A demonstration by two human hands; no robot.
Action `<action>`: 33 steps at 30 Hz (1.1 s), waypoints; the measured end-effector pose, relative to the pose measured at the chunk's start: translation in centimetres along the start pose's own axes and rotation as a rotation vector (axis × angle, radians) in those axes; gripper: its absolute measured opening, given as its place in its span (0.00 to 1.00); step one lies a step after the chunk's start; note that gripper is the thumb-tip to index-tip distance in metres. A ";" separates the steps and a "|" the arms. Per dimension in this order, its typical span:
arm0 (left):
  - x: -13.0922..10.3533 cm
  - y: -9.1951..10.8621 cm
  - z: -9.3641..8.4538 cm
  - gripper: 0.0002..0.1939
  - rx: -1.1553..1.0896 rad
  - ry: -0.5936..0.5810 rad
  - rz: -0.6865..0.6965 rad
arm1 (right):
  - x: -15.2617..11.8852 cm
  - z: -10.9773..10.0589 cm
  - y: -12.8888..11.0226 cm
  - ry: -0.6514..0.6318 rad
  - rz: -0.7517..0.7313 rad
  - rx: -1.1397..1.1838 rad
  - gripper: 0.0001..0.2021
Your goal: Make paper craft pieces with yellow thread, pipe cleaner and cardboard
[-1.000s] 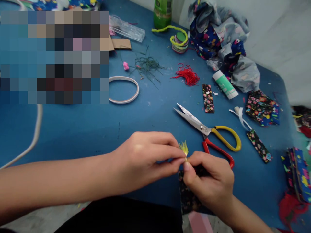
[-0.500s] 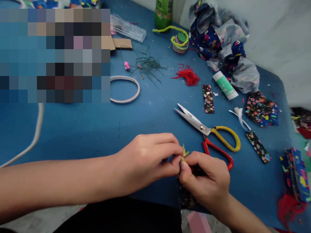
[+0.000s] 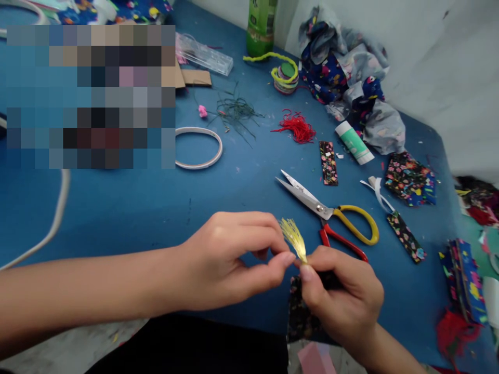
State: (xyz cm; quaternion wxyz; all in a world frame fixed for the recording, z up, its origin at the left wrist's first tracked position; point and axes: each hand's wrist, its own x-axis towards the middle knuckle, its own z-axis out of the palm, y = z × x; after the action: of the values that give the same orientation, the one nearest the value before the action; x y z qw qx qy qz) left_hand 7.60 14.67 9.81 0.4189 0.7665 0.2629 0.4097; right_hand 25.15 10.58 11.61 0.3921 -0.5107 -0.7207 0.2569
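Observation:
My right hand [image 3: 343, 298] pinches the lower end of a yellow thread tassel [image 3: 294, 240] between thumb and forefinger; its loose strands fan up and to the left. Beside it, my left hand [image 3: 241, 259] has its thumb and fingertips brought close together near the base of the tassel. Whether those fingertips hold a thread is too small to make out. Dark floral fabric [image 3: 302, 311] hangs under my right hand at the table edge. Scissors [image 3: 320, 209] with one yellow and one red handle lie with parted blades just beyond my hands.
On the blue table [image 3: 156, 208] lie red threads [image 3: 298, 127], green strands [image 3: 237, 109], a hoop [image 3: 221, 148], a glue stick [image 3: 354, 143] and floral fabric strips [image 3: 328, 163]. Crumpled fabric [image 3: 335, 67] and a green bottle [image 3: 261, 28] stand at the back. Folded fabric [image 3: 463, 280] sits at the right.
The yellow strands, mostly hidden between my fingers before, now show fanned out. My right hand has moved slightly right, and my left fingertips have come off the strands. The view has shifted a little.

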 end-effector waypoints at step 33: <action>0.8 -0.6 -1.2 0.08 0.245 -0.153 0.125 | 1.3 -4.5 4.5 -0.250 0.115 -0.490 0.10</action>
State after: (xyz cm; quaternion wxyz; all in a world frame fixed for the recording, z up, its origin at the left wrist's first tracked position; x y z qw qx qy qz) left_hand 6.96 16.11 10.06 0.3148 0.8558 0.2297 0.3402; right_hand 31.03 13.25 11.07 0.1497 -0.5945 -0.7741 0.1579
